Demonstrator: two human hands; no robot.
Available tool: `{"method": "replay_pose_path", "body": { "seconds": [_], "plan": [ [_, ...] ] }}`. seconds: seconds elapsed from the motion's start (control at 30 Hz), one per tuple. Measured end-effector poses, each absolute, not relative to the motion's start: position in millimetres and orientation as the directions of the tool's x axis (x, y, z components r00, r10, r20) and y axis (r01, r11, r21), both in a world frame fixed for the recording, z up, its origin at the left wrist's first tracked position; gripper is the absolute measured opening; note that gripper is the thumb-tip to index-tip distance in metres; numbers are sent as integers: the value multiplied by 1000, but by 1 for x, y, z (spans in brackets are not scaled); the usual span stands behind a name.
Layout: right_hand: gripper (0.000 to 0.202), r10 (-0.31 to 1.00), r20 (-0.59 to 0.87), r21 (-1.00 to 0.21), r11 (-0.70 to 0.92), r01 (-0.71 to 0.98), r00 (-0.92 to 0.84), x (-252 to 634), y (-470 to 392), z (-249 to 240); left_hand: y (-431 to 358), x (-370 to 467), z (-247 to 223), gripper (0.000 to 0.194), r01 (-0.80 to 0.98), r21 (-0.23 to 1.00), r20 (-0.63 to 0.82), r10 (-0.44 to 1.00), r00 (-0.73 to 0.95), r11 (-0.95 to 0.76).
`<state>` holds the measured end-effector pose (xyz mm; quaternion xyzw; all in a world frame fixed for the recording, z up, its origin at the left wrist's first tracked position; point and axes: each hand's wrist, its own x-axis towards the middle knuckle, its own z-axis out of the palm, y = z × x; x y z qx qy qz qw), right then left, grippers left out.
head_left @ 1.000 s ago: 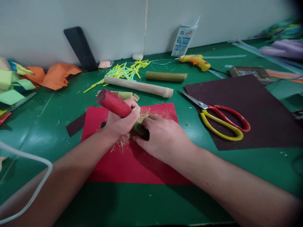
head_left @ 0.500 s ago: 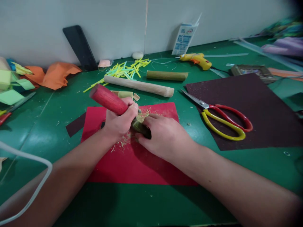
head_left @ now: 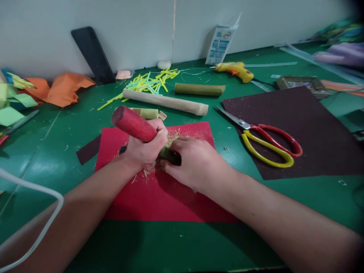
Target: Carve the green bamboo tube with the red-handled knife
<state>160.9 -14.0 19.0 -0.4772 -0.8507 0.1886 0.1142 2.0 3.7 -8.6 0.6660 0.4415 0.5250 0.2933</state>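
My left hand (head_left: 146, 146) is wrapped around the thick, round red handle of a tool (head_left: 133, 123); its working end is hidden behind my fingers. My right hand (head_left: 196, 161) grips a short green piece, apparently bamboo (head_left: 170, 156), and holds it low over a red sheet (head_left: 170, 206). The two hands are close together, and the tool's hidden end is at the green piece's left side. Pale shavings (head_left: 146, 172) lie scattered on the sheet around both hands.
Red-and-yellow-handled scissors (head_left: 264, 146) lie on a dark sheet (head_left: 290, 110) to the right. Behind my hands are a pale stick (head_left: 167, 101), a bamboo length (head_left: 199, 89), yellow-green strips (head_left: 145, 83) and a glue gun (head_left: 236, 71). A black phone (head_left: 92, 55) leans against the wall.
The red handle's upper end has swung slightly to the right and down, with my left hand tilting along. My right hand keeps its grip on the green piece. The whole view shifts slightly.
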Motion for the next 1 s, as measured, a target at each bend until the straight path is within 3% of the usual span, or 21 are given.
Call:
{"method": "replay_pose_path", "body": {
  "seconds": [0.27,0.47,1.0],
  "plan": [
    [20,862,22,-380,475,794,-506,165,-12,21,2,5,-4,25,179,914,383,920,-78,-365],
    [20,870,40,-352,473,807,-492,165,-13,20,6,5,-4,24,310,857,425,905,26,-412],
    [20,877,34,-423,447,788,-479,165,-11,19,6,5,-7,23,267,864,421,903,80,-427]
  ]
}}
